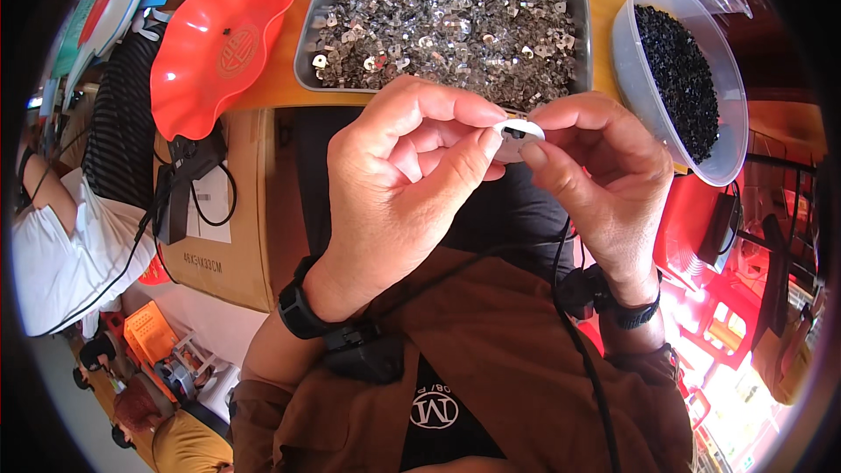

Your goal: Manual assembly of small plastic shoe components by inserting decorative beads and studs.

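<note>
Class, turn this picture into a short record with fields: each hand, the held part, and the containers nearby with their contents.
Left hand: thumb and fingers pinch the left side of a small white part
Right hand: thumb and fingers pinch its right side
Grey tray: many small shiny pieces
Clear bowl: black pieces
Red wavy-edged dish: one tiny dark speck

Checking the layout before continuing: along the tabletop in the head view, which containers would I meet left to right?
Red wavy-edged dish, grey tray heaped with small shiny pieces, translucent bowl of black pieces.
</note>
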Demonstrator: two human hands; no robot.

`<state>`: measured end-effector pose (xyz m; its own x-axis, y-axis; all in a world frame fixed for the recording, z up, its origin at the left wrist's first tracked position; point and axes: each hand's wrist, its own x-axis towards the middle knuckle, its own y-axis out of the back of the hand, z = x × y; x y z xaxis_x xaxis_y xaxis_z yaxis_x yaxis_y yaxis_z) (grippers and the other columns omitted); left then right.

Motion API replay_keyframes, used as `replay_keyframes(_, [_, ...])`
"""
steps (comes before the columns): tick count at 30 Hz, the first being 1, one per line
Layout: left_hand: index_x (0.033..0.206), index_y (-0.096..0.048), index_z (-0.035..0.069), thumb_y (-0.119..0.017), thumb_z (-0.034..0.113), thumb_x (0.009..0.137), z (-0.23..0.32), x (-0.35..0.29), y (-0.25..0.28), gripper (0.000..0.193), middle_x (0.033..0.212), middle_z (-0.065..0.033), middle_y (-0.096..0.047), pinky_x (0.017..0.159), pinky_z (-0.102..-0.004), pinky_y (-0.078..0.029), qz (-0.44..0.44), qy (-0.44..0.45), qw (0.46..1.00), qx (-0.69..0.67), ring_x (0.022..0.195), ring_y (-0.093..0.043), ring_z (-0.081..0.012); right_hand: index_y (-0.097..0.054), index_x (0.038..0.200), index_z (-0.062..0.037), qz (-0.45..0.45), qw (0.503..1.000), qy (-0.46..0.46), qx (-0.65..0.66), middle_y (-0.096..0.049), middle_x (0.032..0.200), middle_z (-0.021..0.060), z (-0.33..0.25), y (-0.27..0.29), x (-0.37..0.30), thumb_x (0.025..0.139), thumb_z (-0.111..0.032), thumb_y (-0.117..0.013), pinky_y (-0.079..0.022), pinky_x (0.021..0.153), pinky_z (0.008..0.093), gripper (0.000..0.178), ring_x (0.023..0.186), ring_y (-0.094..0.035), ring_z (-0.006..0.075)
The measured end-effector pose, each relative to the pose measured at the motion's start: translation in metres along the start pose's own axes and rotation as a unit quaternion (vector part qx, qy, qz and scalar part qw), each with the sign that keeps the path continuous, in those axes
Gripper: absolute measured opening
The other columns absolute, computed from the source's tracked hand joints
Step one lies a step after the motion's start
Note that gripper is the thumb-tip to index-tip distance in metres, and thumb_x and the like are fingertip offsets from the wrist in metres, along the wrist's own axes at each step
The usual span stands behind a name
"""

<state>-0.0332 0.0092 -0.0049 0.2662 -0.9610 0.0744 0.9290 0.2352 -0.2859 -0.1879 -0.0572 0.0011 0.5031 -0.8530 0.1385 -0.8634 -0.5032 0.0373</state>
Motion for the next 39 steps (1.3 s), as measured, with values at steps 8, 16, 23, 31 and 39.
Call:
replay_keyframes(8, [0.095, -0.054, -0.004, -0.06, -0.007, 0.082, 0.001, 0.001, -0.001, 0.015, 0.093, -0.0099, -0.06, 0.072, -0.0269, -0.055, -0.019, -0.022, 0.999, 0.022, 0.085, -0.064, -0.0156, -0.056, 0.097, 0.0034, -0.016, 1.0, -0.001, 0.002, -0.061, 0.09, 0.008, -0.002, 0.001, 0.001, 0.079, 0.009, -0.064, -0.052, 0.067, 0.0225, 0.02, 0.079, -0.062, 0.0119])
replay_keyframes(16, [0.085, -0.053, -0.003, -0.063, -0.013, 0.075, 0.0, 0.002, -0.005, 0.017, 0.086, -0.0068, -0.06, 0.06, -0.0199, -0.054, 0.013, -0.09, 0.995, 0.048, 0.074, -0.064, -0.0099, -0.056, 0.095, 0.0031, -0.007, 1.0, 0.013, 0.02, -0.06, 0.087, 0.0065, -0.003, -0.004, 0.001, 0.078, 0.011, -0.064, -0.051, 0.067, 0.0227, 0.021, 0.076, -0.061, 0.011])
replay_keyframes(23, [0.088, -0.051, -0.001, -0.058, -0.016, 0.075, 0.002, 0.001, -0.004, 0.021, 0.084, -0.0037, -0.05, 0.063, -0.0204, -0.05, -0.012, -0.113, 0.98, 0.162, 0.077, -0.058, -0.0089, -0.056, 0.087, 0.0005, -0.013, 1.0, -0.011, -0.019, -0.057, 0.086, 0.0048, -0.008, -0.004, 0.003, 0.074, 0.009, -0.066, -0.047, 0.066, 0.0205, 0.019, 0.074, -0.057, 0.0081])
replay_keyframes(31, [0.085, -0.056, -0.002, -0.061, -0.013, 0.075, -0.004, 0.002, -0.009, 0.017, 0.085, -0.005, -0.058, 0.062, -0.0195, -0.053, 0.055, -0.024, 0.998, 0.007, 0.072, -0.06, -0.0061, -0.057, 0.087, 0.001, 0.031, 0.995, -0.051, 0.081, -0.063, 0.076, 0.0034, 0.005, -0.01, 0.009, 0.077, 0.007, -0.064, -0.049, 0.062, 0.0201, 0.014, 0.069, -0.061, 0.0072])
replay_keyframes(39, [0.106, -0.056, -0.004, -0.063, -0.008, 0.08, -0.005, 0.001, 0.004, 0.027, 0.095, -0.0072, -0.056, 0.071, -0.0237, -0.052, -0.003, -0.073, 0.987, 0.141, 0.086, -0.058, -0.0115, -0.058, 0.094, 0.0022, 0.03, 0.998, 0.05, -0.004, -0.064, 0.081, 0.0063, 0.007, -0.014, 0.01, 0.077, 0.008, -0.064, -0.052, 0.063, 0.0219, 0.019, 0.075, -0.065, 0.0115])
